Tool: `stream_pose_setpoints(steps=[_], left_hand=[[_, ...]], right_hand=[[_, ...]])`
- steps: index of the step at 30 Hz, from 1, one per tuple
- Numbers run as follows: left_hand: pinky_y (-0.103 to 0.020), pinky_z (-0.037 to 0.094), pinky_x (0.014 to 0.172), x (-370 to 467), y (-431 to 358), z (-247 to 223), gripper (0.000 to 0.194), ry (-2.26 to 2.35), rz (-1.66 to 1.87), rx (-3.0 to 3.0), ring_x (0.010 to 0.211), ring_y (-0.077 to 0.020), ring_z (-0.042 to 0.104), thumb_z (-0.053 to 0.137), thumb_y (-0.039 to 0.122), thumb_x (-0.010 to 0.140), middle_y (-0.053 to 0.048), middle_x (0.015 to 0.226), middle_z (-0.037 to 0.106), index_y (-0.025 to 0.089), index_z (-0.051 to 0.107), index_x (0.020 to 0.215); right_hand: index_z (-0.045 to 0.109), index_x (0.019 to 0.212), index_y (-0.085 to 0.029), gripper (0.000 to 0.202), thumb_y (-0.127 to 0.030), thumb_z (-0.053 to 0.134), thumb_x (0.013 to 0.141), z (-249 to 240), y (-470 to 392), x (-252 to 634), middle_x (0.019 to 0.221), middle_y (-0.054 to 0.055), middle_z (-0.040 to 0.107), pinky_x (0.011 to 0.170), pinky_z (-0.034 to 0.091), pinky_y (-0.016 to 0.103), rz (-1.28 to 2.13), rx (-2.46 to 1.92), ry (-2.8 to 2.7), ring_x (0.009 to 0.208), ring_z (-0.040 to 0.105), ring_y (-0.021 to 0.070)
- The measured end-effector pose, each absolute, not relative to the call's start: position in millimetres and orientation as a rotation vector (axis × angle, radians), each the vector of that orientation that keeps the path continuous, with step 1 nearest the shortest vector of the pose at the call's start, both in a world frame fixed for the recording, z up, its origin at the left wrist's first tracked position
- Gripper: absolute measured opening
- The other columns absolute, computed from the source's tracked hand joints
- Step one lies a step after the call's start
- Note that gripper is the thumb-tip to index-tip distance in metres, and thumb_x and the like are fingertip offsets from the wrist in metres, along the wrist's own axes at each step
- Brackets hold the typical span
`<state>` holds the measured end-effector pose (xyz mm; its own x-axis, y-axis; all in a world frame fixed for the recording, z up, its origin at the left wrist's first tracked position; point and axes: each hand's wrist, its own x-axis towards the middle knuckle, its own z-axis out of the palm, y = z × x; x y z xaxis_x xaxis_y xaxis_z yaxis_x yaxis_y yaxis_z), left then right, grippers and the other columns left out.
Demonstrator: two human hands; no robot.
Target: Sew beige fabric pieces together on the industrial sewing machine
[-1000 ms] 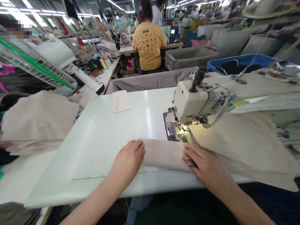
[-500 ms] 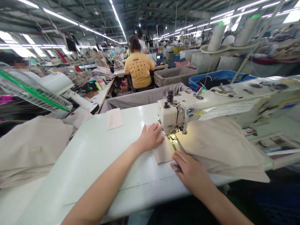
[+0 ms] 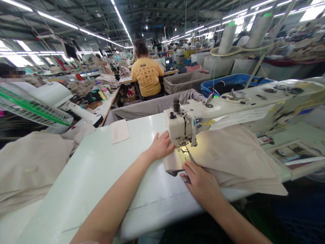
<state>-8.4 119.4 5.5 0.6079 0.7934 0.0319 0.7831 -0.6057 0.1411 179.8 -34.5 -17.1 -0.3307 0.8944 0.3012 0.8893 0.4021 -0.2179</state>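
Observation:
A sewing machine head (image 3: 177,127) stands over the pale table, its small lamp lighting the needle area. My left hand (image 3: 161,146) lies flat left of the needle, fingers stretched, on a small beige fabric piece (image 3: 174,162). In front of the presser foot, my right hand (image 3: 200,181) is closed around a dark tool that looks like scissors (image 3: 187,178), mostly hidden by the fingers. A dark shape (image 3: 174,173) shows under the small piece's near edge. Larger beige fabric panels (image 3: 236,159) lie stacked to the right, under the machine arm.
A loose beige square (image 3: 120,131) lies on the table (image 3: 101,176). More beige panels (image 3: 33,162) are piled at left beside a white fan (image 3: 50,98). Behind are a grey cloth bin (image 3: 152,105), a blue basket (image 3: 236,81) and a person in yellow (image 3: 147,76).
The view has shifted slightly, moving most things left. The small piece's near edge has drawn up toward the machine, showing the dark shape under it. Both hands keep nearly the same places.

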Motion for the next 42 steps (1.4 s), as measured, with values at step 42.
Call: stream_pose_setpoints(steps=[42], left_hand=[[-0.04, 0.058, 0.098, -5.6, 43.6, 8.6, 0.028, 0.856, 0.445, 2.874, 0.111, -0.0233, 0.065, 0.041, 0.014, 0.099, -0.012, 0.108, 0.068, 0.015, 0.067, 0.107]], right_hand=[[0.06, 0.13, -0.015, 0.032, -0.017, 0.051, 0.099, 1.7, -15.6, 171.8, 0.127, 0.012, 0.068, 0.065, 0.058, 0.027, 0.08, -1.696, -2.414, 0.08, 0.074, 0.0191]])
